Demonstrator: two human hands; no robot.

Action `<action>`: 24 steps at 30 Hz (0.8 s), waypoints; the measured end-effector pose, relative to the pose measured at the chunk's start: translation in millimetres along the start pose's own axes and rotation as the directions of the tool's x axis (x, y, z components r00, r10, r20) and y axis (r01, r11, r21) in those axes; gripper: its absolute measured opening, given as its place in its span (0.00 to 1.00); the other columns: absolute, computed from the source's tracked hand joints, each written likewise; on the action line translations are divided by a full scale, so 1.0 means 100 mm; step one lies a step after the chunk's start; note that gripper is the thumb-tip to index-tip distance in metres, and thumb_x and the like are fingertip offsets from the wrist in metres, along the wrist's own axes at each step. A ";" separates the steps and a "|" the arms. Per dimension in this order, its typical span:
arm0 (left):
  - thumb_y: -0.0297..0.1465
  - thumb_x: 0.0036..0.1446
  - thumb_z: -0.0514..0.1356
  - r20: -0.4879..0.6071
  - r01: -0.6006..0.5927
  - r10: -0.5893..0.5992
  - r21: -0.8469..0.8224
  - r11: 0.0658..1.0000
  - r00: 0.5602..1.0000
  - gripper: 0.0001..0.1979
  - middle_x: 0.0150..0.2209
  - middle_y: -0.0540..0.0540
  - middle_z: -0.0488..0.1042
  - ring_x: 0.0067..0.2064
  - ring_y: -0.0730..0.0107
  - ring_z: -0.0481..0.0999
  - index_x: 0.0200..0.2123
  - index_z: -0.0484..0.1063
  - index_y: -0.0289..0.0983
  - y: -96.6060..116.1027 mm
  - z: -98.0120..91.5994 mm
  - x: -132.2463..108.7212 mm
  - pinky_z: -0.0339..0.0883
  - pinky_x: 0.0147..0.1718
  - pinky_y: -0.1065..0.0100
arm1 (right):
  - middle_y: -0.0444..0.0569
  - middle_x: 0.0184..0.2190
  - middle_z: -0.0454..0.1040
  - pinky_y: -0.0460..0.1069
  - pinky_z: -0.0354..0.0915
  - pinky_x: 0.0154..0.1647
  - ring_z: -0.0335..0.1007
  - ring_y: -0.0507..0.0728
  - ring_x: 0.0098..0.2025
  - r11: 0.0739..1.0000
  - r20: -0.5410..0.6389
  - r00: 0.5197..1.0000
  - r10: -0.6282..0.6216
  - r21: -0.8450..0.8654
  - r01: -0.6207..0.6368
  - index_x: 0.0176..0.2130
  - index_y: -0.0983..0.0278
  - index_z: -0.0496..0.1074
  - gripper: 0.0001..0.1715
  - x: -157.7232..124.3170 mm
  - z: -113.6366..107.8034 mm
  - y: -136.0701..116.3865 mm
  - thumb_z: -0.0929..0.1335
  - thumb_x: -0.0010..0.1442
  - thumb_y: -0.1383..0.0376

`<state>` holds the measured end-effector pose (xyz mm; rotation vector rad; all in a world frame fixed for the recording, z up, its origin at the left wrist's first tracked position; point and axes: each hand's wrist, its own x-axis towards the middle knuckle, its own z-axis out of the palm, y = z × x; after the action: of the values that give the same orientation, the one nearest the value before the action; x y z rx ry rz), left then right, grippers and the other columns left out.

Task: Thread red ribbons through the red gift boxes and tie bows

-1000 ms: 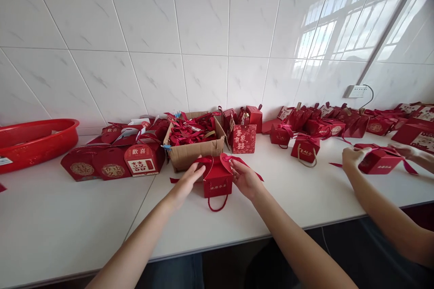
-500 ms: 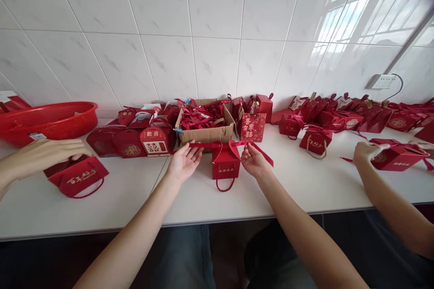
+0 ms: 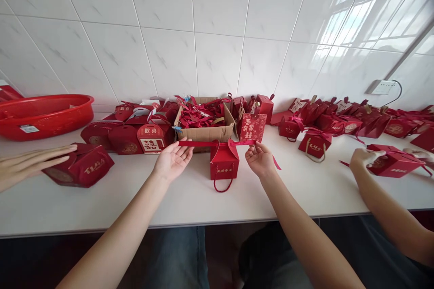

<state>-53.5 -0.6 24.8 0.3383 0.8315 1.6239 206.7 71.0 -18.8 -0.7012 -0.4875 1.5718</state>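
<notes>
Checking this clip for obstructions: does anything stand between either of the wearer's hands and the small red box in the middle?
Nothing visible does. The left hand and right hand pinch the ribbon on either side of the box. The cardboard carton sits behind, not between.

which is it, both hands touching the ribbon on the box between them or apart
Touching: the head view shows the ribbon stretched to both sides of the red box, held by the left hand and the right hand.
</notes>
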 end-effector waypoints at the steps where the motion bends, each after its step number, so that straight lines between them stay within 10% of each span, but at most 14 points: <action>1: 0.24 0.61 0.51 0.000 -0.001 0.001 0.003 1.000 1.000 0.14 0.41 0.41 0.77 0.40 0.68 0.78 0.46 0.72 0.34 0.00 -0.01 0.00 0.74 0.33 0.70 | 0.40 0.21 0.65 0.47 0.68 0.24 0.64 0.49 0.22 1.000 0.004 1.000 -0.010 -0.008 0.010 0.27 0.60 0.61 0.09 0.00 0.00 0.00 0.67 0.52 0.66; 14: 0.27 0.62 0.50 0.011 -0.020 0.019 0.121 0.992 1.000 0.13 0.40 0.40 0.76 0.41 0.66 0.78 0.42 0.73 0.33 -0.01 -0.10 -0.09 0.73 0.34 0.70 | 0.41 0.20 0.67 0.47 0.64 0.22 0.64 0.49 0.20 0.992 -0.049 0.994 -0.103 -0.076 0.099 0.24 0.61 0.60 0.10 -0.07 -0.12 -0.01 0.68 0.49 0.65; 24: 0.32 0.53 0.61 0.224 -0.333 0.258 0.439 0.834 0.940 0.11 0.45 0.41 0.78 0.39 0.66 0.77 0.39 0.78 0.33 0.26 0.36 -0.08 0.69 0.33 0.70 | 0.44 0.25 0.72 0.45 0.62 0.23 0.61 0.47 0.21 0.902 0.146 0.916 -0.372 -0.176 0.395 0.25 0.65 0.70 0.07 -0.15 0.27 -0.47 0.72 0.44 0.66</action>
<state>-48.1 3.1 69.0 0.9735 1.0926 1.6344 222.7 64.2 35.2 -0.6274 -0.8254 1.1998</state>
